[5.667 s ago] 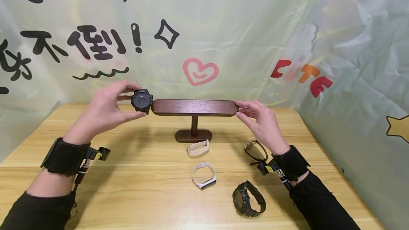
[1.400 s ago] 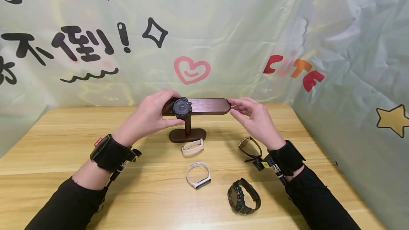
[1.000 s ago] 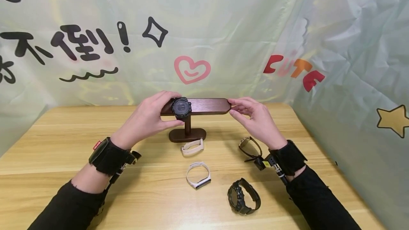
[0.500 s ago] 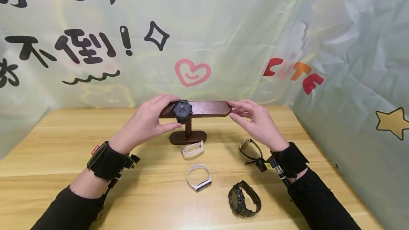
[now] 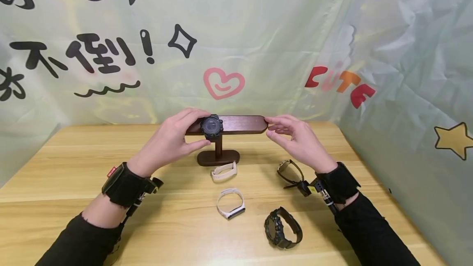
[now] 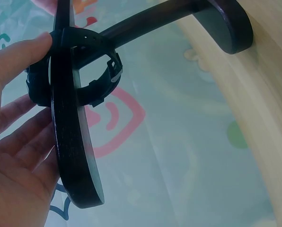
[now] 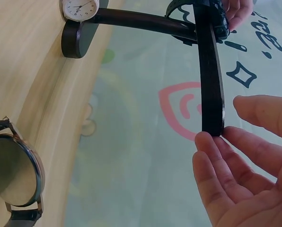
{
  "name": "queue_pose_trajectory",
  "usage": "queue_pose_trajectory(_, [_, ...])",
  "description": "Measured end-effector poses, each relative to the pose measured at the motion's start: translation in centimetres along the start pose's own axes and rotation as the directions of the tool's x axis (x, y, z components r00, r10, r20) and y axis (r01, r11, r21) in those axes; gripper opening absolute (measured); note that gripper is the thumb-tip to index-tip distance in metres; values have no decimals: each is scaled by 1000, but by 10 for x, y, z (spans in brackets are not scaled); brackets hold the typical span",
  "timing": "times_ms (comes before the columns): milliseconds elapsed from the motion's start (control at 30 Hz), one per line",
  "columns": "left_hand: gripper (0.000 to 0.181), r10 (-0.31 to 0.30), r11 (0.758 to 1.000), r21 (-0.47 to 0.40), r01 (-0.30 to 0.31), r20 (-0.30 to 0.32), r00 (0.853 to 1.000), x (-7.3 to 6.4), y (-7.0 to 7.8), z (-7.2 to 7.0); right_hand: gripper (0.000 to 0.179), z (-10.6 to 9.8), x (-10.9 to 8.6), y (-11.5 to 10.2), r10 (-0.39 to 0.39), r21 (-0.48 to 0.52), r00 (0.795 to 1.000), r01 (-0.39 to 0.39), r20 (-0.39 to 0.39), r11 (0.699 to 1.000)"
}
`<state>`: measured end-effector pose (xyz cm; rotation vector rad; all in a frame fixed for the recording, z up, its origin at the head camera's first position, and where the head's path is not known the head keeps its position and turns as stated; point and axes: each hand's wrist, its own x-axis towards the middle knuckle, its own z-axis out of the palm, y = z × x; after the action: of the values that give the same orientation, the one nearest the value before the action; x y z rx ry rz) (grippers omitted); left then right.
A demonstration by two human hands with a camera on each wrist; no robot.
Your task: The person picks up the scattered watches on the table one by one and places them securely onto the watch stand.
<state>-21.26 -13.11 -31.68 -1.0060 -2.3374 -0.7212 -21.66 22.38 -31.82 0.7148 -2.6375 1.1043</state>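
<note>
Fingers of the left hand [image 5: 168,138] pinch the black watch [image 5: 212,127]; the right hand [image 5: 301,140] rests slightly spread fingertips on the dark bar [image 5: 244,124]. I see a wood-grain table [image 5: 92,147], printed cloth [image 5: 277,44] behind. The watch encircles the bar left of its middle, facing me, upright across the bar's sideways length.

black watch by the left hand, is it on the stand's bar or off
On. The black watch sits on the bar; the left wrist view shows its strap looped round it.
</note>
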Motion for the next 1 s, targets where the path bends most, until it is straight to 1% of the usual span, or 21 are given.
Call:
queue_pose_trajectory(500, [57,12,1000,0,-12,-4,1000,1,2,-1,40,-6,-1,-2,10,-42,999,-8,47,999])
queue_pose_trajectory(767, [56,14,1000,8,-14,-4,1000,0,3,-1,41,-10,-3,-7,24,-62,997,-19,75,998])
queue_pose_trajectory(1000, [55,26,1000,12,-26,-6,1000,0,5,-3,37,-14,-6,-12,14,-66,995,-7,101,998])
